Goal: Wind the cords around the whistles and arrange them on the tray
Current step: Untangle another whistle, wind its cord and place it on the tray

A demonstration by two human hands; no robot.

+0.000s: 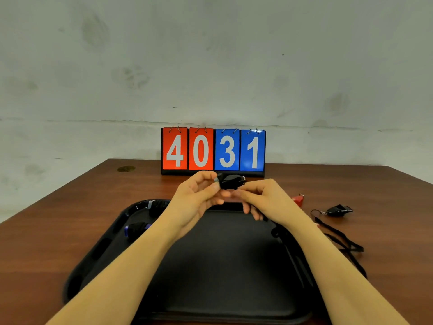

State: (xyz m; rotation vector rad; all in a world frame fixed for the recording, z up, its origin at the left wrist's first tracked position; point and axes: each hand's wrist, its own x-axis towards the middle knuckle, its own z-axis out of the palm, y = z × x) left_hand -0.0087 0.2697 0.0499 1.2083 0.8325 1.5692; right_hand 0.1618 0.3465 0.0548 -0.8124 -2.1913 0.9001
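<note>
A black whistle [230, 181] wrapped in black cord is held above the far edge of the black tray [222, 266]. My left hand [199, 200] pinches its left end, and my right hand [260, 198] pinches the cord at its right side. Two wound whistles lie in the tray's far left corner: one [158, 206] at the back, one with blue ends [137, 228] nearer. On the table to the right lies a loose black whistle [338, 210] with its black cord [339, 240] trailing toward me. A red whistle [298, 199] shows partly behind my right hand.
A flip scoreboard [213, 151] reading 4031 stands at the back of the brown table [82, 207], against a pale wall. A small black cord piece [276, 232] lies by the tray's right rim.
</note>
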